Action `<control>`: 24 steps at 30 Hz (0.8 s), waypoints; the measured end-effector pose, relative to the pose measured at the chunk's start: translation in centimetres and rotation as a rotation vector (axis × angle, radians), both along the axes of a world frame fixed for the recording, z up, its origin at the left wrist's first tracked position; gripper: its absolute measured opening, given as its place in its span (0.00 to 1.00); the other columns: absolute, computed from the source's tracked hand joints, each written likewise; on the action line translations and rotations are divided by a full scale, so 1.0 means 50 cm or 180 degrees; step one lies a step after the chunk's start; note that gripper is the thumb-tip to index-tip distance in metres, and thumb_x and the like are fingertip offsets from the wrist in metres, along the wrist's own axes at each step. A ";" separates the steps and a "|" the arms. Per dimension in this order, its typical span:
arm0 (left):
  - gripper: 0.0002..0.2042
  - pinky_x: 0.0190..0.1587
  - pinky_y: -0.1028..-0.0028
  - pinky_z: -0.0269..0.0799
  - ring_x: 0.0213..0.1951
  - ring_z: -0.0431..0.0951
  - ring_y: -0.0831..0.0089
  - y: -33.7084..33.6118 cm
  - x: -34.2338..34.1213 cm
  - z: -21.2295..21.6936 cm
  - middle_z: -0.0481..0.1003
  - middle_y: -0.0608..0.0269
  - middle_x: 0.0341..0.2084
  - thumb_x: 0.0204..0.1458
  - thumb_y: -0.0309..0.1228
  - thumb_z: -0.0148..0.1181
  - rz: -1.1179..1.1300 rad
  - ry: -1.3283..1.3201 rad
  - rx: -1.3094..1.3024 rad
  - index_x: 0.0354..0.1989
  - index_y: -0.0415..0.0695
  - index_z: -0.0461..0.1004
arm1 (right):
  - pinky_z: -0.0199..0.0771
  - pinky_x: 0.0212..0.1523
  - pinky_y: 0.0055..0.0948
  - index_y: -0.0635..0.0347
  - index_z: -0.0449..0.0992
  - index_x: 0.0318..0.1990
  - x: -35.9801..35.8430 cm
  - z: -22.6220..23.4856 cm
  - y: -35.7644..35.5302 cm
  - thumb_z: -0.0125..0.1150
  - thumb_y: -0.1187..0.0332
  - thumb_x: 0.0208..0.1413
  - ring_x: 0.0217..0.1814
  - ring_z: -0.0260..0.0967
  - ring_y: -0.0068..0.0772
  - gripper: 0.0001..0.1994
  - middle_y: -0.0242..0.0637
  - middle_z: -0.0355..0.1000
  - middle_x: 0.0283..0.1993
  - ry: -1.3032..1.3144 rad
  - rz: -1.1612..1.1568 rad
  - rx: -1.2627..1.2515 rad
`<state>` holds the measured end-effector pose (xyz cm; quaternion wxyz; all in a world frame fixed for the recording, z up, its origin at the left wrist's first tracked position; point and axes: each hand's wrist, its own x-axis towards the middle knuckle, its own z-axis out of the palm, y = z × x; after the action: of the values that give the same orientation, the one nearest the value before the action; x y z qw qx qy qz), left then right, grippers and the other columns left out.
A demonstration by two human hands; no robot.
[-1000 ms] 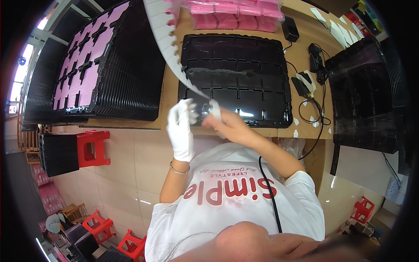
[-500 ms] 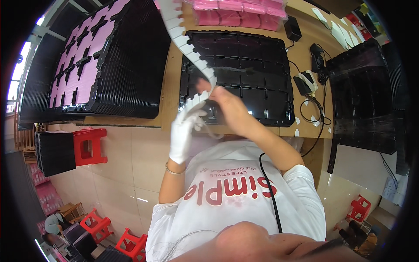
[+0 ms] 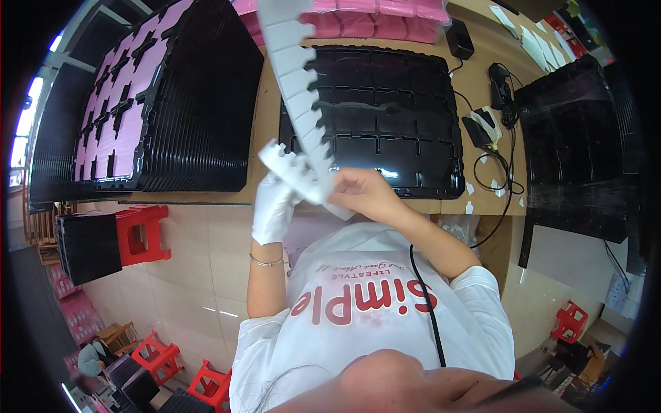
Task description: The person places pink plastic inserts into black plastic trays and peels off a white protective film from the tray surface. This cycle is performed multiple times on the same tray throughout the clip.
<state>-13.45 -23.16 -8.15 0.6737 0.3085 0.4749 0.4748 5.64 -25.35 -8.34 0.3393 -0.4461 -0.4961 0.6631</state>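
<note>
A long white strip with a notched edge (image 3: pixel 292 89) runs down from the top of the view to my two hands and folds over near its lower end. My left hand (image 3: pixel 275 210), in a white glove, is closed around the folded part. My bare right hand (image 3: pixel 365 193) pinches the strip close beside it, fingers pressed together; the fingertips are partly hidden behind the strip. Beyond my hands lies a black plastic tray (image 3: pixel 385 113) with several compartments, its left side partly covered by the strip.
On the left rises a tall stack of black trays (image 3: pixel 200 103) with pink sheets on top. Pink wrapped packs (image 3: pixel 385 24) lie at the back. A black adapter (image 3: pixel 460 40) and cables (image 3: pixel 506 168) sit right of the tray. Further right stand more black trays (image 3: pixel 571 144).
My right hand has come down toward my body and turned. The strip, curved before, now hangs straighter and is folded at my left hand, which has shifted slightly left.
</note>
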 end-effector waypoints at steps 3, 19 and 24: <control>0.13 0.26 0.85 0.67 0.25 0.74 0.81 0.007 -0.017 -0.036 0.77 0.64 0.32 0.55 0.22 0.59 -0.0070 0.0038 -0.0083 0.49 0.37 0.73 | 0.70 0.30 0.21 0.58 0.80 0.34 -0.010 -0.018 -0.007 0.66 0.73 0.51 0.30 0.71 0.21 0.03 0.33 0.75 0.35 -0.0549 -0.0715 0.1253; 0.07 0.31 0.83 0.72 0.28 0.77 0.85 0.044 -0.010 -0.004 0.79 0.66 0.27 0.53 0.30 0.64 -0.0253 0.1263 0.0071 0.37 0.40 0.79 | 0.73 0.38 0.25 0.63 0.81 0.34 0.062 -0.080 0.530 0.67 0.69 0.47 0.33 0.74 0.24 0.08 0.36 0.78 0.30 -0.1586 -0.0630 0.1757; 0.11 0.34 0.81 0.74 0.31 0.78 0.83 0.052 -0.021 -0.010 0.80 0.67 0.29 0.53 0.27 0.62 -0.0512 0.1257 0.0166 0.43 0.37 0.79 | 0.73 0.36 0.31 0.59 0.81 0.29 0.031 -0.084 0.579 0.69 0.64 0.42 0.32 0.77 0.31 0.09 0.38 0.78 0.27 -0.2909 -0.0323 0.1902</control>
<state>-14.51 -20.55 -8.63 0.5951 0.4498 0.5590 0.3619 7.20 3.58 -12.52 0.2327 -0.5964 -0.7376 0.2149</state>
